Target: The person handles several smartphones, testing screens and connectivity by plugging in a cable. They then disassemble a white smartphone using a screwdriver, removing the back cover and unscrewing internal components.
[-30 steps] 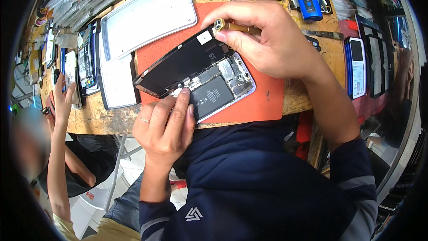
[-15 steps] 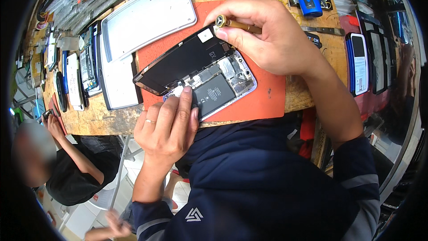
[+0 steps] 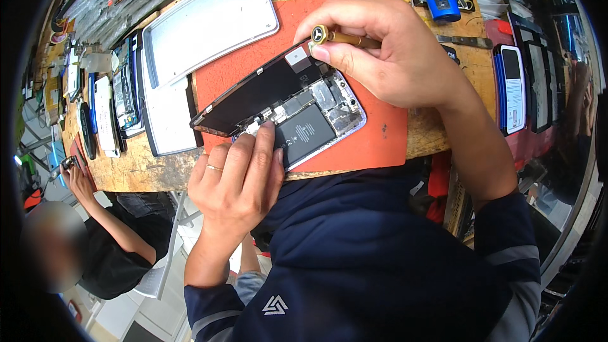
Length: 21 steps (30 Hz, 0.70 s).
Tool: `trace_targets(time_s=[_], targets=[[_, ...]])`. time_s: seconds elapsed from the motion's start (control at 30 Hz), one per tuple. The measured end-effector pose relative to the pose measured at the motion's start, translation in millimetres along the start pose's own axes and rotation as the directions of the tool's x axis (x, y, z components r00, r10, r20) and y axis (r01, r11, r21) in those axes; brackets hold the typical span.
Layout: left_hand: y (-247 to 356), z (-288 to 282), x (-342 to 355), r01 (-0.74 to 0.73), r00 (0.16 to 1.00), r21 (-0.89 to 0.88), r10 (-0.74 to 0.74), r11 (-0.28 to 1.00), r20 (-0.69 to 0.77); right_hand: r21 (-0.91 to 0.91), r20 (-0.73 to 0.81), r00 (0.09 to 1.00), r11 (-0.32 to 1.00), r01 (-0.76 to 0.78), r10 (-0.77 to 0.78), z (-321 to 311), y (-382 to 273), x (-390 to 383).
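An opened smartphone (image 3: 307,132) lies with its battery and circuit boards facing up. Its dark screen panel (image 3: 253,92) is tilted up along the far-left side. My right hand (image 3: 389,54) is closed, pinching the panel's upper corner between thumb and fingers. A gold-coloured screwdriver (image 3: 351,39) is tucked in the same hand, its round cap end above the thumb. My left hand (image 3: 237,174) has its fingers stretched out, the index fingertip pressing on the phone's inside near the panel's lower end. Its thumb rests by the phone's near edge. The spot beneath the index fingertip is hidden.
Under the phone is an orange mat (image 3: 380,145) on a worn wooden bench (image 3: 139,180). A white tray (image 3: 209,31) stands behind. Several phones (image 3: 107,114) line the left, with a boxed phone (image 3: 512,88) at right. A co-worker's hand (image 3: 79,183) is at far left.
The screen panel has tipped slightly more upright. My right hand has shifted a little to the right with panel and screwdriver. My left hand has hardly moved.
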<state>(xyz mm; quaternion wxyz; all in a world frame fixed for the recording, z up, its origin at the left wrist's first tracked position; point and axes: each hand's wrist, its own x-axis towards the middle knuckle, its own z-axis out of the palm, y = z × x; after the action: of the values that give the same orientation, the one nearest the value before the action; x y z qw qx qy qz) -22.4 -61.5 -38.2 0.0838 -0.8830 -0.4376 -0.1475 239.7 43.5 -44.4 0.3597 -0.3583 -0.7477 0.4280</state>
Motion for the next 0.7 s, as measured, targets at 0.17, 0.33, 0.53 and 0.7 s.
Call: trace_targets(time_s=[0.17,0.33,0.53,0.7], targets=[[-3,-3,3,-0.025,0.999,0.004,0.025,1.000,0.022,-0.029,-0.001,1.000,0.999,0.016,-0.016,-1,-1,0],[-9,-6,8,-0.075,0.996,0.007,0.074,0.997,0.045,-0.010,-0.007,1.000,1.000,-0.004,0.004,0,-2,0],[-17,-7,9,-0.098,0.994,-0.039,0.100,0.994,0.048,-0.027,-0.018,1.000,0.999,0.021,-0.021,0,-1,-1],[-18,-3,5,-0.079,0.996,-0.068,0.081,0.995,0.027,-0.003,-0.071,0.995,0.998,0.065,-0.065,3,1,2]])
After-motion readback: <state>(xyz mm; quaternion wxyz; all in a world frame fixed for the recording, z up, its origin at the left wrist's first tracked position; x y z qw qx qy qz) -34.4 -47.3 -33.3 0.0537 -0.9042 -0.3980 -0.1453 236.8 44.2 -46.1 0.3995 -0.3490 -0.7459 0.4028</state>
